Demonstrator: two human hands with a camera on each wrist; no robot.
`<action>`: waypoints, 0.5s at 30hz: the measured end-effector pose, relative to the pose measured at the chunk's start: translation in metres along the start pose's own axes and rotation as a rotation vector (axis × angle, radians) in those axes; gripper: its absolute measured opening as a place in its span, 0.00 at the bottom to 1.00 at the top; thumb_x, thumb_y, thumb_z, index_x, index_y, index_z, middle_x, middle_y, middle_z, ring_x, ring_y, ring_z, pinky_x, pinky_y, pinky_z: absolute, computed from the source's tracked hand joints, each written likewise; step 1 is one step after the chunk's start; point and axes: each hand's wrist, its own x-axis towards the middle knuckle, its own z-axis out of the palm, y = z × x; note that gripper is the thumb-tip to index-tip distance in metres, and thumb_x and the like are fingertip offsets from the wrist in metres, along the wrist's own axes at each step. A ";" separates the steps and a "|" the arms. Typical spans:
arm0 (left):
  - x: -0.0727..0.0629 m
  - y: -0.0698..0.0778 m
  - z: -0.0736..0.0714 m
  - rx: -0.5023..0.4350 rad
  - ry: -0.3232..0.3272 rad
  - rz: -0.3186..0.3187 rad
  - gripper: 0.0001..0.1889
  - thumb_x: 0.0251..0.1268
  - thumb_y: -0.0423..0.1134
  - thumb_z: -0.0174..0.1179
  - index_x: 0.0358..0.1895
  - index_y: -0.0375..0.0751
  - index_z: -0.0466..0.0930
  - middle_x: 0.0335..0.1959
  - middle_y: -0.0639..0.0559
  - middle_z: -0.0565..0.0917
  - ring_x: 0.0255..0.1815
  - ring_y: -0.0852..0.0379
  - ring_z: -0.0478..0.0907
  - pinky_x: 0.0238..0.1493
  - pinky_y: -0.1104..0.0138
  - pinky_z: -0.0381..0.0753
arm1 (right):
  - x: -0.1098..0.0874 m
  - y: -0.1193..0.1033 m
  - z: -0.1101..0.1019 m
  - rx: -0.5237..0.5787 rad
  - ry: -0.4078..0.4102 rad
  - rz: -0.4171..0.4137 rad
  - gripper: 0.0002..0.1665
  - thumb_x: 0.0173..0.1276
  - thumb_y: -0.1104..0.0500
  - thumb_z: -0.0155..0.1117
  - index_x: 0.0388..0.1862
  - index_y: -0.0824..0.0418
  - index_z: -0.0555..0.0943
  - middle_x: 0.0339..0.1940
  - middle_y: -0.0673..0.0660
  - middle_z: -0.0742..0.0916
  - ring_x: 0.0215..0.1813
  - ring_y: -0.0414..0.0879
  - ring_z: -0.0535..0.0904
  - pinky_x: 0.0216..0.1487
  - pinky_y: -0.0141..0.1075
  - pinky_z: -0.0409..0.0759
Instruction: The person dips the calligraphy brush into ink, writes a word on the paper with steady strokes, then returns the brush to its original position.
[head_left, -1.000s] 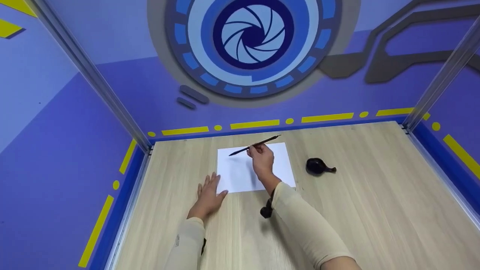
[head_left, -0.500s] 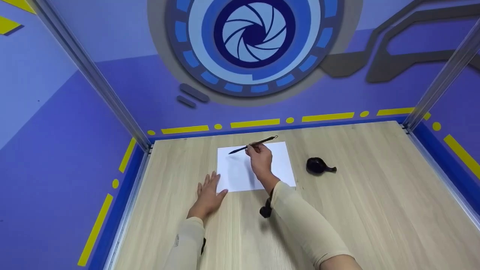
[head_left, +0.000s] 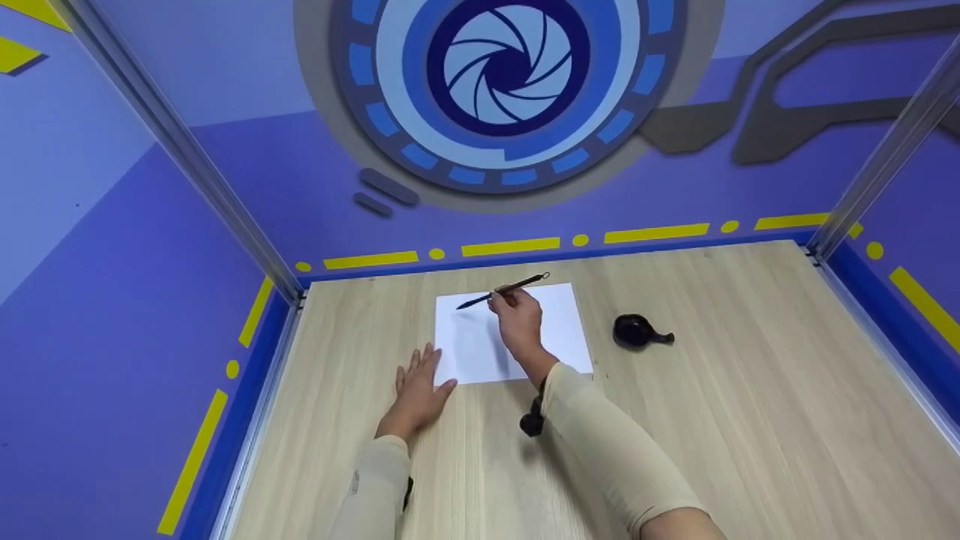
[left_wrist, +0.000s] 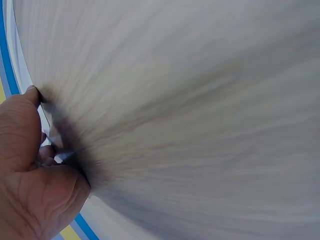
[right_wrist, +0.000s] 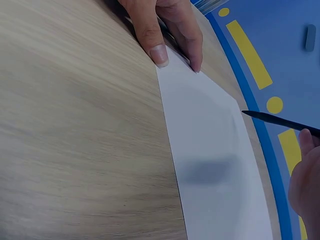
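A white sheet of paper (head_left: 469,352) lies on the wooden table, with soft shadows across it. My left hand (head_left: 418,391) rests flat at its lower left corner, fingers spread and thumb out along the near edge. The right wrist view shows that thumb and a finger pressing the paper (right_wrist: 215,125). Above the sheet, my right hand (head_left: 519,321) pinches a dark writing brush (head_left: 471,303) partway along its handle. The brush's pointed tip aims left, over the sheet's upper left part, and a small loop ends the handle. In the right wrist view the brush (right_wrist: 280,121) hangs clear of the surface.
A glossy black round object with a short neck (head_left: 634,331) lies on the table (head_left: 735,390) right of the paper. Blue-purple printed panels (head_left: 570,195) with metal corner posts (head_left: 180,157) enclose the back and sides.
My right hand has shifted slightly left, and the brush's looped end has swung left and a little down. The tip stays nearly in place; left hand and paper have not moved.
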 end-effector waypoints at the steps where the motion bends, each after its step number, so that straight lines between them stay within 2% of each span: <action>1: 0.001 0.000 0.000 0.002 0.001 0.001 0.39 0.84 0.53 0.55 0.88 0.45 0.52 0.92 0.45 0.44 0.93 0.39 0.36 0.90 0.36 0.29 | 0.000 0.000 0.000 -0.005 0.000 -0.005 0.10 0.74 0.63 0.67 0.46 0.71 0.88 0.43 0.66 0.93 0.42 0.44 0.91 0.50 0.35 0.92; 3: 0.001 -0.001 0.001 0.012 -0.006 -0.005 0.39 0.84 0.54 0.54 0.88 0.46 0.51 0.92 0.46 0.43 0.93 0.40 0.35 0.90 0.37 0.28 | -0.001 0.001 0.001 -0.020 0.001 -0.012 0.10 0.74 0.63 0.67 0.46 0.71 0.88 0.42 0.66 0.93 0.41 0.44 0.91 0.49 0.35 0.92; 10: 0.003 -0.003 0.003 0.015 0.012 0.023 0.38 0.84 0.51 0.55 0.87 0.42 0.53 0.91 0.41 0.46 0.93 0.36 0.38 0.88 0.34 0.30 | -0.003 0.005 0.004 -0.033 -0.008 -0.006 0.10 0.75 0.63 0.66 0.47 0.69 0.88 0.43 0.66 0.93 0.43 0.45 0.92 0.50 0.34 0.91; 15: 0.002 -0.003 0.003 0.018 0.013 0.023 0.38 0.84 0.51 0.54 0.87 0.42 0.53 0.91 0.42 0.46 0.93 0.36 0.38 0.89 0.34 0.30 | -0.003 0.008 0.006 -0.083 0.000 -0.035 0.10 0.74 0.62 0.68 0.46 0.68 0.88 0.42 0.64 0.94 0.43 0.44 0.92 0.49 0.35 0.91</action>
